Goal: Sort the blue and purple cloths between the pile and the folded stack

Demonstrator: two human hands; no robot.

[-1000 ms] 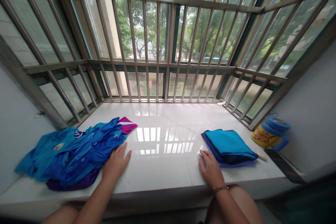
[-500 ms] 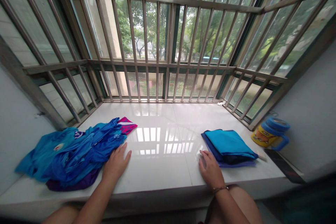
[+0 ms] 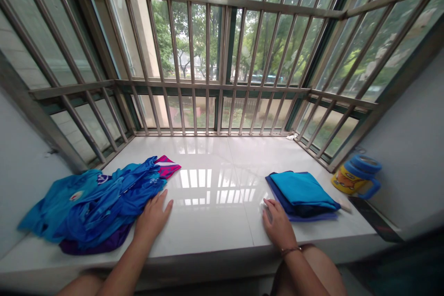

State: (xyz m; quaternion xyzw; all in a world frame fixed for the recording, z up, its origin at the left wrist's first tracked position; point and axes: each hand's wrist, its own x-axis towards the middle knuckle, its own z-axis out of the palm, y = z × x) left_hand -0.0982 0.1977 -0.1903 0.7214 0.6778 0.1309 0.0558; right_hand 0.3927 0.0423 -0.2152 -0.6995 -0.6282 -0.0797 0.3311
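Left hand (image 3: 152,217), lower left of centre: flat, palm down on the white tiled sill (image 3: 215,222), fingers spread, gripping nothing; its outer edge touches the loose heap of blue clothes (image 3: 100,201) at lower left. A pink striped piece (image 3: 167,165) pokes out at the heap's upper right corner.

Right hand (image 3: 277,224), lower right of centre: resting flat on the sill, fingers loosely extended, nothing held; fingertips just beside the near left corner of the folded stack (image 3: 301,194), turquoise on top, darker blue and purple beneath.

Far right: yellow mug with blue lid (image 3: 355,178), lying tilted against the wall. Barred window (image 3: 215,55) fills the upper frame
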